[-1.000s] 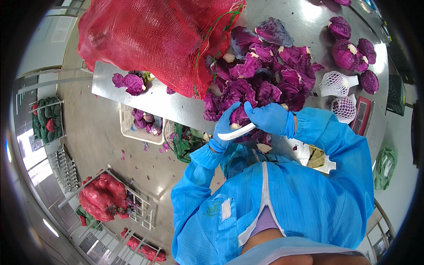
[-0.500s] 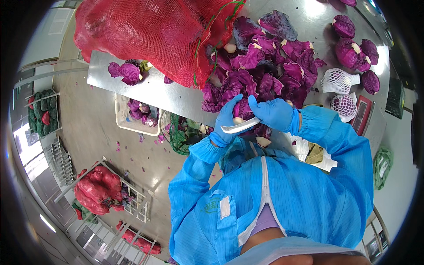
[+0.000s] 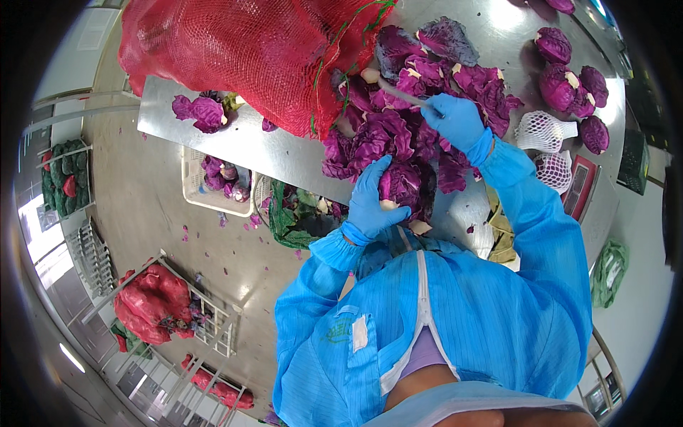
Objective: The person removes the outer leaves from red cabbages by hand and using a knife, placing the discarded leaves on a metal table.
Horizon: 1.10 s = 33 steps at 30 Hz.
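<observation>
My left hand (image 3: 368, 204), in a blue glove, cups a purple cabbage (image 3: 401, 181) from its left side near the table's front edge. A pale cut stem shows at the near end of this head. In my gloved right hand (image 3: 456, 122) is a knife (image 3: 403, 93), its blade pointing left over a heap of loose purple cabbage leaves (image 3: 384, 135). The blade is a little blurred, and the fingers hide its handle. Some leaves in the heap bear pale stem pieces.
A red mesh sack (image 3: 235, 57) bulges over the steel table (image 3: 160, 117). Whole cabbages (image 3: 558, 85) stand at right, near foam-netted heads (image 3: 544, 132) and a red scale (image 3: 582, 186). Below the table's edge are a white crate (image 3: 203, 199) and a green mesh bag (image 3: 288, 231).
My right hand has moved up and away with the knife, from beside the cabbage to over the leaf heap. My left hand stays on the cabbage, slightly lower, and more of the head shows.
</observation>
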Motion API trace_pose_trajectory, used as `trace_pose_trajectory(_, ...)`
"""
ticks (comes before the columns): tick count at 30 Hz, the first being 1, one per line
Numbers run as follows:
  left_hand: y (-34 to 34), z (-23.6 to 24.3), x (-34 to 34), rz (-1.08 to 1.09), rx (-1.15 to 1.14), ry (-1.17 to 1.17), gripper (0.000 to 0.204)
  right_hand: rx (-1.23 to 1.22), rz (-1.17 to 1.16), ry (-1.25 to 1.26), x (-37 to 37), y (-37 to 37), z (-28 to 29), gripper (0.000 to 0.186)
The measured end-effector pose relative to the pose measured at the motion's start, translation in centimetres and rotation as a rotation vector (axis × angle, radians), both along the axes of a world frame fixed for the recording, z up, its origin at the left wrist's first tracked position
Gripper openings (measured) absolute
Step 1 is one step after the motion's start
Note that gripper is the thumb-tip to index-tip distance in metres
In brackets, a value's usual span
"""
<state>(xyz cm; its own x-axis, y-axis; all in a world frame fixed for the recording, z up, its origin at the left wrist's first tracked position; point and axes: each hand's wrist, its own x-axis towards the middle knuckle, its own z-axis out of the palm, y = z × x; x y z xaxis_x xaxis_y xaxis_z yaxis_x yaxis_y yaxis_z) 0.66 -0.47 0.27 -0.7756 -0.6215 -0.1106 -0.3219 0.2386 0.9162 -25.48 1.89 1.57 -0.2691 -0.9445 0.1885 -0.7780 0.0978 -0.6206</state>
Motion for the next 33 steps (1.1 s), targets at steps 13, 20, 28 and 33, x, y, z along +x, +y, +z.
trace_pose_trajectory(13,2.2,-2.0,0.4,0.169,0.118,0.037,0.119,0.348,0.072,-0.218,11.8,11.5,2.0,0.086)
trace_pose_trajectory(20,2.1,-1.7,0.4,0.112,-0.054,-0.104,0.118,0.414,0.081,-0.302,11.6,11.9,1.2,0.084)
trace_pose_trajectory(28,2.2,-1.2,0.2,0.106,-0.025,-0.096,0.112,0.414,0.127,-0.26,11.5,10.7,1.8,0.075)
trace_pose_trajectory(33,2.1,-0.2,-0.2,0.135,0.16,0.002,0.108,0.301,0.09,-0.284,11.3,10.4,1.6,0.072)
